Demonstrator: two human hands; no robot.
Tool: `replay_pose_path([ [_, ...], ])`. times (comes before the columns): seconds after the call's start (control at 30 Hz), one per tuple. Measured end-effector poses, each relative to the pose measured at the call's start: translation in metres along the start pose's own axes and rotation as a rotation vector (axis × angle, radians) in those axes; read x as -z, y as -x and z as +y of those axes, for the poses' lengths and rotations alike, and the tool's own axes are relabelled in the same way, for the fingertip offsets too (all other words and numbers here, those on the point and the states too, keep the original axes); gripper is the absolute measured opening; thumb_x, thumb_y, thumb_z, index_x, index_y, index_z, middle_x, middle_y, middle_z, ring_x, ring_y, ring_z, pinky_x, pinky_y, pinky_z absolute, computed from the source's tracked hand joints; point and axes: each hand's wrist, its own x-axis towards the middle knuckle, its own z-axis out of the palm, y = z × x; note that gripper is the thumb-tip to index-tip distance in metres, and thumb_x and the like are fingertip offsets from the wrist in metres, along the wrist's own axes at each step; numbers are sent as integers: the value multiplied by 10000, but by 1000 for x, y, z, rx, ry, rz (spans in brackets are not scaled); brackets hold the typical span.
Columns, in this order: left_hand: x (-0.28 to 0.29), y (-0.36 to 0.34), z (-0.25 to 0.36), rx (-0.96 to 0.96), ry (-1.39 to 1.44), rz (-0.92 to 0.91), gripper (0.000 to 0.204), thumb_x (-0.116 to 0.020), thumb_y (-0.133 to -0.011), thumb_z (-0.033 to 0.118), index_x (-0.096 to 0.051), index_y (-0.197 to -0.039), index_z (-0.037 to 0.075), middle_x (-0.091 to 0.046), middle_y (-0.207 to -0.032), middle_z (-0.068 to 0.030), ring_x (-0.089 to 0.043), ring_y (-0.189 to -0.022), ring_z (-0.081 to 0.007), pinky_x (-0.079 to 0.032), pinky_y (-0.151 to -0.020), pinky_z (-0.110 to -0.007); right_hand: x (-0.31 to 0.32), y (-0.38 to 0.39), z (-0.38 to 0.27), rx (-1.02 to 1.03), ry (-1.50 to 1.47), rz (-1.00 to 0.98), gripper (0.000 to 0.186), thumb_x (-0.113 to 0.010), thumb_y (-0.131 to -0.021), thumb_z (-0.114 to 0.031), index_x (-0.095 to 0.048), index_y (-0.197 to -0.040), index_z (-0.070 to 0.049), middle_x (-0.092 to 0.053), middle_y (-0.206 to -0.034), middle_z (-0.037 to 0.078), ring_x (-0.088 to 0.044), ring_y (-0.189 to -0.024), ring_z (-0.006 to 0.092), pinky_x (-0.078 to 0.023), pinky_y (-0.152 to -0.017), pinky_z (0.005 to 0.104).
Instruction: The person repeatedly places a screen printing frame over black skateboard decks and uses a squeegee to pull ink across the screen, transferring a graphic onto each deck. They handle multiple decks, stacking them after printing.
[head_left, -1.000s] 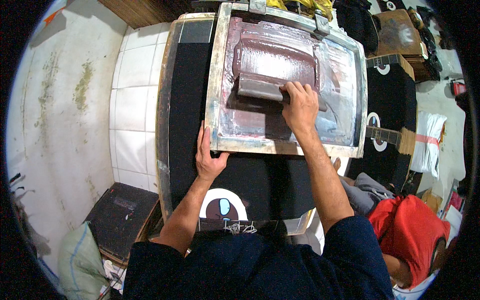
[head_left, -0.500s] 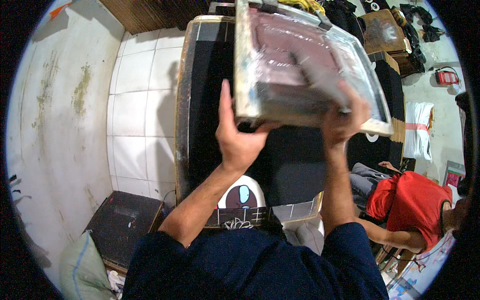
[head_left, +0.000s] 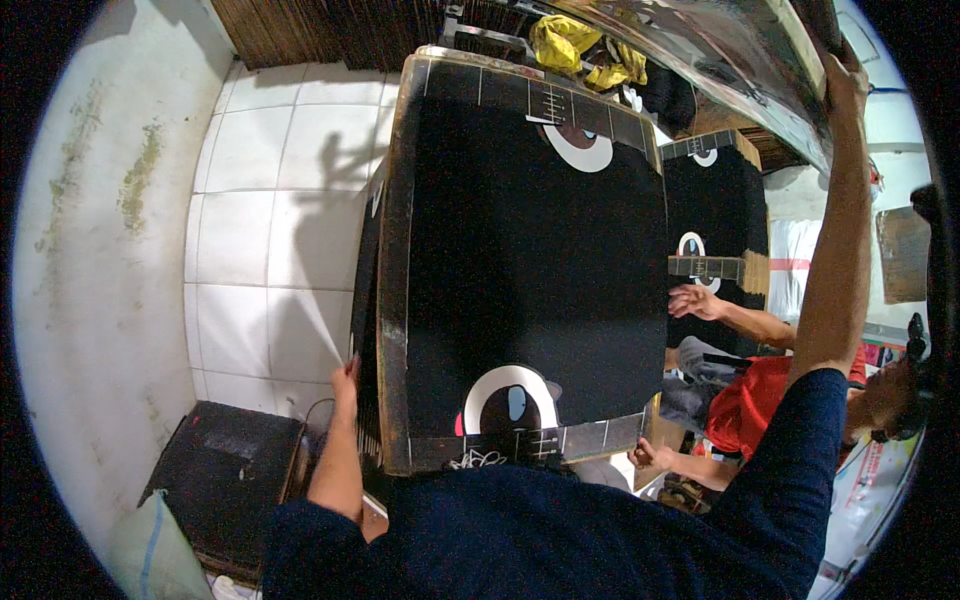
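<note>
Raised at the upper right, my right hand [head_left: 845,85] is closed on the edge of a screen-printing frame [head_left: 740,55], which tilts up and is partly cut off by the picture's rim. Below me lies a large board [head_left: 394,330] covered with black fabric [head_left: 540,250]. White eye-shaped prints show at its far end [head_left: 582,150] and near end [head_left: 482,395]. My left hand [head_left: 345,388] hangs low beside the board's left edge, next to darker boards underneath; its fingers are too small and blurred to read.
A co-worker in a red top [head_left: 735,405] sits at the right, one hand [head_left: 700,302] by more black printed boards [head_left: 715,200]. Yellow plastic [head_left: 565,42] lies beyond the board. A dark box [head_left: 235,470] and pale sack [head_left: 165,560] stand at the lower left.
The frame has gone from above the board to the upper right, uncovering the far print. My left hand has dropped from near the frame to the board's left side. The co-worker's hand has reached leftward.
</note>
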Motion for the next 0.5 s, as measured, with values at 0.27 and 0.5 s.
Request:
replay_pose_path([
  [0.27,-4,15,-80,-557,-426,348,337,-644,-1029,277,-718,-1294,81,-688,-1241,-201,-651,-1126,-384,-503,-955,-462,25,-61,64,-75,-154,-143,462,-633,-959,-267,-647,-1362,-40,-711,-1179,78,-656,-1020,184,-521,-899,328],
  [0.5,25,37,-117,-348,-593,632,320,-681,-973,203,-702,-1269,83,-683,-1196,-207,-640,-1092,-433,-506,-896,-526,36,-112,115,43,30,-223,486,-617,-971,-320,-641,-1366,-37,-708,-1190,80,-660,-1017,191,-520,-903,332],
])
